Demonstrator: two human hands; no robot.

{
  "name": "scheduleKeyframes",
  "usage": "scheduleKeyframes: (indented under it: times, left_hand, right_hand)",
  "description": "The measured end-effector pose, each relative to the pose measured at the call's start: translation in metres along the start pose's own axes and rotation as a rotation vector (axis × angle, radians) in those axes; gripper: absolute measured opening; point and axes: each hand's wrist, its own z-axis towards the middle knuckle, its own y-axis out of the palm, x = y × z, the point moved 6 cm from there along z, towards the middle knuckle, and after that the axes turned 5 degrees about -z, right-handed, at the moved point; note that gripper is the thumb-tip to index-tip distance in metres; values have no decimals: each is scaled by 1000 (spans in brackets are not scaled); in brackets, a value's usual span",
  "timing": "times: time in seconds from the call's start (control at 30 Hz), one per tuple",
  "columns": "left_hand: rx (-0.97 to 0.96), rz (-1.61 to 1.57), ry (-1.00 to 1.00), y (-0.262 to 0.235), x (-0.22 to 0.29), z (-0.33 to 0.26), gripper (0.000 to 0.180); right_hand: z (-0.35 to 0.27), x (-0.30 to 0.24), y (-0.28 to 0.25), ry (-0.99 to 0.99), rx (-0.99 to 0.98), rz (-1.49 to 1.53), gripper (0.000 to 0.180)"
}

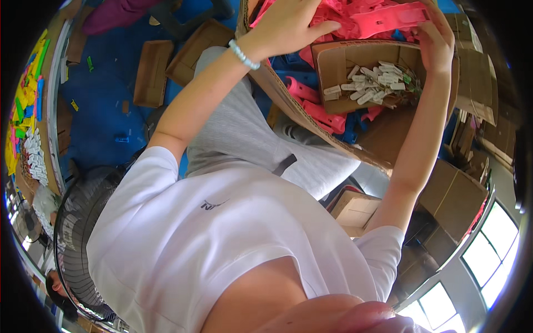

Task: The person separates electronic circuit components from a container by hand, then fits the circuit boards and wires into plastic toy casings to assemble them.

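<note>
My right hand (436, 49) has its fingers closed at the right end of a long pink plastic part (391, 20), above a heap of similar pink parts (341, 30). To the left, my left hand (286, 25) reaches over the same heap with its thumb stretched out and nothing visible in it; its other fingertips run past the top edge. Both hands are over a large cardboard box (311, 125). Within that box, a smaller cardboard box (361, 51) holds many small white pieces (375, 83). More pink parts (322, 111) lie beside it, with blue pieces among them.
Two shallow cardboard trays (152, 72) lie on the blue floor (105, 105), left of my legs. A black fan (89, 238) stands at my left. Farther left, a table carries bright yellow and green parts (25, 105). Cardboard boxes (469, 83) are stacked at the right.
</note>
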Motion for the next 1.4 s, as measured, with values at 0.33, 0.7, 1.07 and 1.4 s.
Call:
scheduleKeyframes:
  times: [0.33, 0.7, 1.07, 1.4]
  left_hand:
    - [-572, -1389, -517, 66, 47, 43, 36]
    - [-293, -1238, -514, 114, 44, 69, 14]
    - [-283, -665, -179, 135, 12, 36, 47]
    - [-295, -579, -197, 128, 9, 39, 56]
  right_hand:
    - [-65, -16, -27, -165, 254, 241, 35]
    - [-150, 182, -23, 132, -308, -1436, 37]
    - [-99, 51, -8, 141, 183, -388, 32]
    - [-96, 60, -8, 161, 386, -91, 20]
